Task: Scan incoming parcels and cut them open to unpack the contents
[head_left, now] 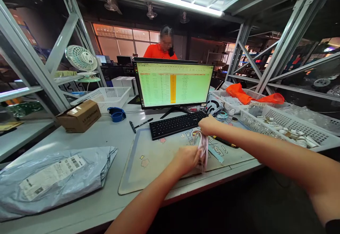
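Note:
Both of my hands are over the patterned desk mat, just in front of the black keyboard. My left hand is closed on the lower left side of a pale pink and clear, thin-layered item that looks like folded plastic packaging. Its exact kind does not show. At the upper end of the same item, my right hand pinches with curled fingers. A light-blue strip and a black-and-yellow tool handle lie on the mat to the right.
A monitor stands behind the keyboard, with a person in orange beyond it. At left are a grey parcel bag, a cardboard box, a blue tape roll and a marker. White baskets line the right.

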Action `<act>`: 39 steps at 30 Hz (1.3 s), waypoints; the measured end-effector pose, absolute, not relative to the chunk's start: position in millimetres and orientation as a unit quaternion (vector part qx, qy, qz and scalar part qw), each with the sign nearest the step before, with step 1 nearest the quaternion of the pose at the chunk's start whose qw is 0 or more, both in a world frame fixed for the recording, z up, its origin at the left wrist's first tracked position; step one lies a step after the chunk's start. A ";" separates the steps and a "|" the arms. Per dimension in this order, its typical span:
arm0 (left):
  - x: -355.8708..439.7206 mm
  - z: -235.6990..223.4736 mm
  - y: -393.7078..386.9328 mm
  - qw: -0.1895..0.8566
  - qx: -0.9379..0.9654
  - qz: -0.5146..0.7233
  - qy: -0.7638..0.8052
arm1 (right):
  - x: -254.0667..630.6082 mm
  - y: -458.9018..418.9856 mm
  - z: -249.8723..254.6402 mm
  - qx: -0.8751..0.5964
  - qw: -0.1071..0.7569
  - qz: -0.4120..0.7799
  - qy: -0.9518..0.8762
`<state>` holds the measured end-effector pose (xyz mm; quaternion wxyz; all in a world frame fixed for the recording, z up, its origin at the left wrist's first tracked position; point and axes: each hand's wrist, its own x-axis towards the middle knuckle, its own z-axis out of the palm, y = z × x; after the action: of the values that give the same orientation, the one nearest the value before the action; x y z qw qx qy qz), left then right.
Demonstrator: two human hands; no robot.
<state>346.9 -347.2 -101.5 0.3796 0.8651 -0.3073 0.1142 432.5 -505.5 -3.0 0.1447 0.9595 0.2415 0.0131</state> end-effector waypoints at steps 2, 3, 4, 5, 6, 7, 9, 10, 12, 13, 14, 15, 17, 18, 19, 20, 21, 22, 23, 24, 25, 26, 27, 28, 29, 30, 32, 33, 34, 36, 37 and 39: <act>345.3 -102.4 -347.7 0.348 0.867 0.113 -0.338 | 437.4 -522.1 -4.7 0.964 0.127 -0.008 0.233; 346.1 -102.3 -346.6 0.330 0.868 0.114 -0.352 | 439.2 -530.8 -5.4 0.966 0.117 -0.020 0.230; 347.8 -101.9 -344.8 0.312 0.870 0.114 -0.365 | 440.9 -539.1 -5.9 0.968 0.106 -0.032 0.227; 350.1 -101.4 -342.6 0.294 0.871 0.116 -0.377 | 442.5 -546.6 -6.5 0.969 0.094 -0.043 0.224; 352.6 -101.1 -340.4 0.277 0.872 0.119 -0.386 | 444.4 -553.0 -7.5 0.970 0.081 -0.053 0.221; 354.9 -101.1 -338.4 0.261 0.873 0.123 -0.394 | 446.7 -558.2 -9.2 0.972 0.068 -0.063 0.217; 357.6 -102.5 -336.2 0.232 0.875 0.133 -0.404 | 452.2 -565.0 -15.8 0.974 0.040 -0.082 0.209; 357.7 -103.7 -336.1 0.219 0.875 0.137 -0.409 | 455.3 -566.7 -20.8 0.974 0.026 -0.096 0.203; 355.8 -106.8 -337.7 0.197 0.875 0.144 -0.419 | 461.4 -567.8 -33.1 0.973 -0.003 -0.134 0.191; 354.3 -108.3 -338.9 0.189 0.874 0.148 -0.423 | 464.1 -567.4 -39.5 0.970 -0.018 -0.156 0.184; 352.7 -109.6 -339.9 0.183 0.872 0.153 -0.427 | 466.4 -566.7 -45.3 0.967 -0.033 -0.177 0.178; 351.4 -110.4 -340.7 0.180 0.870 0.158 -0.432 | 468.0 -565.8 -50.0 0.964 -0.051 -0.195 0.174; 350.4 -110.8 -340.7 0.177 0.863 0.167 -0.443 | 468.6 -564.0 -54.2 0.959 -0.087 -0.211 0.168; 350.9 -110.4 -339.9 0.178 0.860 0.172 -0.446 | 467.2 -563.6 -53.3 0.958 -0.106 -0.205 0.168; 352.1 -109.5 -338.7 0.178 0.860 0.178 -0.444 | 464.3 -563.6 -50.6 0.959 -0.125 -0.188 0.170; 353.9 -108.4 -337.2 0.177 0.862 0.183 -0.438 | 459.8 -564.3 -46.4 0.961 -0.144 -0.160 0.174; 356.0 -107.1 -335.6 0.175 0.866 0.188 -0.430 | 453.5 -565.8 -41.6 0.962 -0.164 -0.125 0.182; 358.1 -105.6 -334.1 0.171 0.870 0.193 -0.420 | 445.4 -567.9 -37.0 0.960 -0.184 -0.088 0.194; 360.0 -104.1 -332.8 0.168 0.875 0.194 -0.411 | 435.8 -570.5 -33.4 0.955 -0.202 -0.055 0.212; 361.5 -102.6 -332.0 0.166 0.879 0.192 -0.403 | 425.0 -573.4 -31.4 0.947 -0.218 -0.029 0.234; 362.3 -101.1 -331.7 0.166 0.884 0.188 -0.395 | 413.7 -576.3 -31.3 0.938 -0.230 -0.011 0.258; 362.4 -99.8 -332.0 0.166 0.889 0.184 -0.386 | 402.5 -578.7 -33.2 0.929 -0.240 -0.001 0.280; 361.8 -98.6 -332.8 0.167 0.894 0.179 -0.375 | 391.7 -580.5 -36.9 0.922 -0.246 0.006 0.298; 360.5 -97.6 -334.1 0.166 0.899 0.176 -0.364 | 381.8 -581.3 -41.8 0.918 -0.250 0.011 0.309; 358.9 -96.9 -335.8 0.162 0.905 0.175 -0.353 | 373.1 -581.0 -47.5 0.915 -0.253 0.014 0.316; 357.1 -96.6 -337.5 0.156 0.910 0.174 -0.343 | 365.5 -579.8 -53.5 0.913 -0.255 0.017 0.319; 354.0 -97.1 -340.6 0.150 0.917 0.174 -0.325 | 353.5 -575.1 -64.5 0.908 -0.258 0.026 0.329; 353.1 -97.9 -341.6 0.150 0.919 0.174 -0.321 | 348.8 -572.2 -68.9 0.906 -0.258 0.035 0.335; 352.9 -98.9 -342.3 0.152 0.919 0.176 -0.319 | 344.8 -569.5 -72.6 0.903 -0.258 0.048 0.340; 354.1 -101.4 -342.6 0.154 0.915 0.187 -0.321 | 338.8 -565.5 -78.1 0.903 -0.253 0.082 0.338; 355.2 -102.7 -342.5 0.154 0.913 0.198 -0.323 | 336.7 -564.4 -80.5 0.904 -0.248 0.100 0.334; 357.4 -104.9 -342.3 0.155 0.906 0.220 -0.326 | 334.5 -563.7 -85.2 0.909 -0.230 0.133 0.320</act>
<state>357.4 -342.3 -104.9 0.1550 0.9063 -0.3257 0.2203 334.5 -563.7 -85.2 -0.2304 0.9093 0.3201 0.1331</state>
